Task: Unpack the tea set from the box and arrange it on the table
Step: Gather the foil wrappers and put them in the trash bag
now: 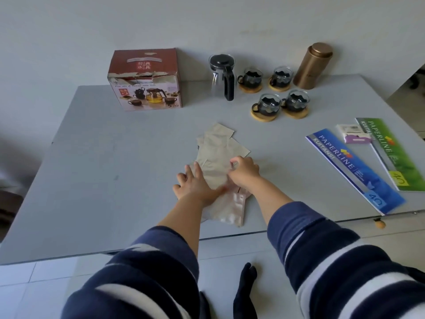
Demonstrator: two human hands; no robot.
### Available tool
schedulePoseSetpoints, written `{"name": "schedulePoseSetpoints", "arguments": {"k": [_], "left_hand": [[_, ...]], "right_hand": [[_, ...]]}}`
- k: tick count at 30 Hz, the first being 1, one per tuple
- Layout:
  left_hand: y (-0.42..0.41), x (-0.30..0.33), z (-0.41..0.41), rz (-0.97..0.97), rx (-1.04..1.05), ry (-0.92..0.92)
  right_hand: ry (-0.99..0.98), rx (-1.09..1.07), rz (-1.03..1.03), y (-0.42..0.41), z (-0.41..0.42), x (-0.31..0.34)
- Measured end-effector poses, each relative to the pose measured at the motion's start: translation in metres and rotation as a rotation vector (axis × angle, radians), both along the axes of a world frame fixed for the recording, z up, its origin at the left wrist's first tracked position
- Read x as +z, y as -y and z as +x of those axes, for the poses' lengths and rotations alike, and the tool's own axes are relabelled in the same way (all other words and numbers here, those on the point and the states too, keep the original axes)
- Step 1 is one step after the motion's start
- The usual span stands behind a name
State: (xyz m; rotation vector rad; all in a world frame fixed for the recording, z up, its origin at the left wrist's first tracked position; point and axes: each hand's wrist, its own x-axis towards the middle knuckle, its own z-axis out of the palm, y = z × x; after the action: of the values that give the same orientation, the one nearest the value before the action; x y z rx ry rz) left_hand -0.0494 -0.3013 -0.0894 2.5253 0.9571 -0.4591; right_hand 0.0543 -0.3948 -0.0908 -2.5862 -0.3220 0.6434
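Observation:
The red and white tea set box (145,80) stands at the back left of the grey table (96,162). To its right stand a glass teapot (222,75) with a black lid and handle, and several glass cups (269,104) on round wooden coasters. In the middle lies a pile of beige cardboard pieces (217,150) over a clear plastic bag (230,208). My left hand (193,183) rests flat on the pile with fingers spread. My right hand (243,170) pinches the edge of a cardboard piece.
A copper canister (313,65) stands at the back right. Blue (351,166) and green (391,150) receipt books and a small purple packet (356,137) lie on the right side. The table's near edge runs just below the plastic bag.

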Motion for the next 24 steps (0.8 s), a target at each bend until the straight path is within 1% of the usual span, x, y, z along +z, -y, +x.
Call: {"name": "schedulePoseSetpoints", "arguments": {"k": [2,4,8,10,12,14,17,19,21,24], "left_hand": [[-0.004,-0.002,-0.006,0.0,-0.078,-0.046],[-0.005,-0.008,-0.011,0.035,-0.12,-0.041],[-0.006,-0.015,-0.01,0.071,-0.104,0.018],[-0.008,-0.017,-0.008,0.071,-0.115,0.024],[-0.01,-0.019,-0.006,0.071,-0.125,0.03],[-0.012,-0.02,-0.004,0.078,-0.126,0.026],[-0.014,-0.021,0.001,0.107,-0.122,0.008],[-0.015,-0.022,0.004,0.129,-0.137,-0.011],[-0.016,-0.021,0.006,0.144,-0.158,-0.035],[-0.014,-0.016,0.009,0.139,-0.144,-0.048]], "right_hand": [[0.001,0.016,0.011,0.003,0.004,0.003],[0.017,0.045,-0.007,0.005,0.011,0.005],[0.102,0.092,-0.133,-0.006,0.031,0.012],[0.125,0.129,-0.122,-0.021,0.045,0.013],[0.101,0.179,-0.099,-0.037,0.06,0.012],[0.098,0.233,-0.11,-0.054,0.074,0.01],[0.146,0.339,-0.148,-0.078,0.087,0.003],[0.127,0.407,-0.19,-0.089,0.09,-0.002],[0.103,0.47,-0.258,-0.092,0.091,-0.006],[0.179,0.528,-0.301,-0.083,0.089,-0.002]]}}
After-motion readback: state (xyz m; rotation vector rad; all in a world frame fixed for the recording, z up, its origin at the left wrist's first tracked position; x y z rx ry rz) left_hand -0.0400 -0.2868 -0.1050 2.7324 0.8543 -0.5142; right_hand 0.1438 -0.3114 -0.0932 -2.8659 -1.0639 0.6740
